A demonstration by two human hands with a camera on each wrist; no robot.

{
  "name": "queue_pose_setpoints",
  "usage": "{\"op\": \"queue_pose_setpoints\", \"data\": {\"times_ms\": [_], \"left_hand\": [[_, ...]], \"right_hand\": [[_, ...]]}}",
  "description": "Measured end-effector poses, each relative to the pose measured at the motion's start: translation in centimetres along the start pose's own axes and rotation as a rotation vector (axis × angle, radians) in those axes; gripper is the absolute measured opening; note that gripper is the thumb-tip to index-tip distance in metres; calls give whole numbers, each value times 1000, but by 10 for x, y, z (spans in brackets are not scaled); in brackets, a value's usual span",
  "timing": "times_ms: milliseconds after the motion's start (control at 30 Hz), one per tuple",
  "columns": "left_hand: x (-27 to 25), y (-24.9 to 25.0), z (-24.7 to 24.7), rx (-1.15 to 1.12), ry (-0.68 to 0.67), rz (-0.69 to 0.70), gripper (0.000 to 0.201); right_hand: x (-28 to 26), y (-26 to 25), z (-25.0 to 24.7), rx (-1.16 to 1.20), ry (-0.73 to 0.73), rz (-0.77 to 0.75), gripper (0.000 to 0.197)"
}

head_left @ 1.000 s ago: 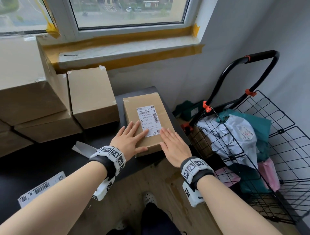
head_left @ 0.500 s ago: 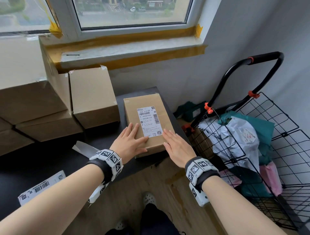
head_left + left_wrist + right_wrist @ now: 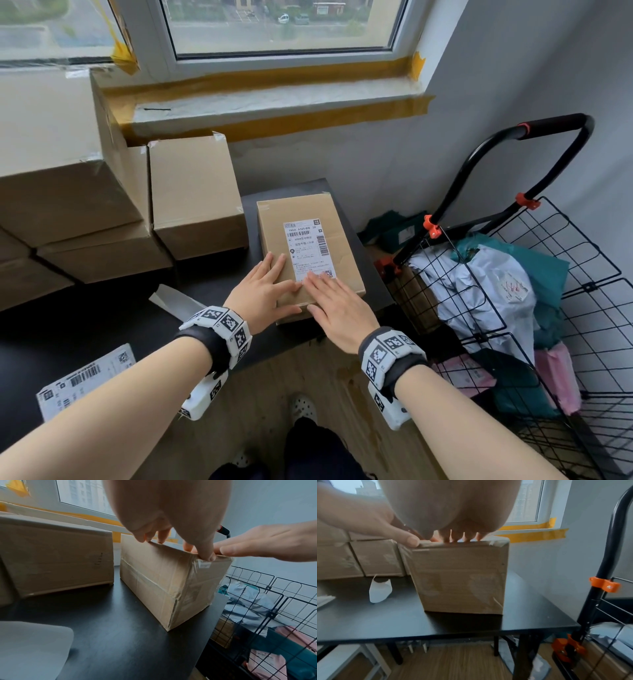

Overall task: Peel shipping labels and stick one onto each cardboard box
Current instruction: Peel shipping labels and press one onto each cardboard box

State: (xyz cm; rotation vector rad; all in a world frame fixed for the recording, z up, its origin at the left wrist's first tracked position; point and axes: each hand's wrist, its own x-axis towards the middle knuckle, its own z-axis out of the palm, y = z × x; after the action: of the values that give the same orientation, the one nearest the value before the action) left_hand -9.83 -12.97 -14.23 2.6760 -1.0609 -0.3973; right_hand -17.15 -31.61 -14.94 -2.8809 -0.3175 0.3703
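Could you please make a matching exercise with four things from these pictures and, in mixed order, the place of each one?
Things:
1. shipping label
2. left hand
3. white backing paper
4. grey mail bag

Places:
A. lying on the black table
B. in the wire cart
C. stuck on top of the small box
D. flat on the box, left of the label

Pairs: 1-C, 2-D, 3-A, 4-B
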Motion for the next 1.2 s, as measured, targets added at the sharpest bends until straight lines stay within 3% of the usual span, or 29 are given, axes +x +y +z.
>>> {"op": "queue_pose_setpoints", "data": {"times_ms": [133, 267, 600, 767, 867, 1200], "left_hand": [[0, -2, -1, -24, -13, -16, 57], [-1, -4, -5, -67, -23, -14, 76], [-1, -14, -9, -89, -59, 15, 52], [0, -10, -15, -123, -44, -53, 72], [0, -8, -19, -146, -26, -101, 86], [0, -10, -15, -133, -16, -64, 95]], "right_hand": [[16, 11, -12, 0, -38, 11, 53], [40, 19, -26, 25, -82, 80, 53], [105, 35, -58, 9, -212, 146, 55], [122, 20, -57, -4, -247, 39, 54], [113, 20, -54, -14, -238, 1, 53], [45, 5, -21, 40, -192, -85, 53]]}}
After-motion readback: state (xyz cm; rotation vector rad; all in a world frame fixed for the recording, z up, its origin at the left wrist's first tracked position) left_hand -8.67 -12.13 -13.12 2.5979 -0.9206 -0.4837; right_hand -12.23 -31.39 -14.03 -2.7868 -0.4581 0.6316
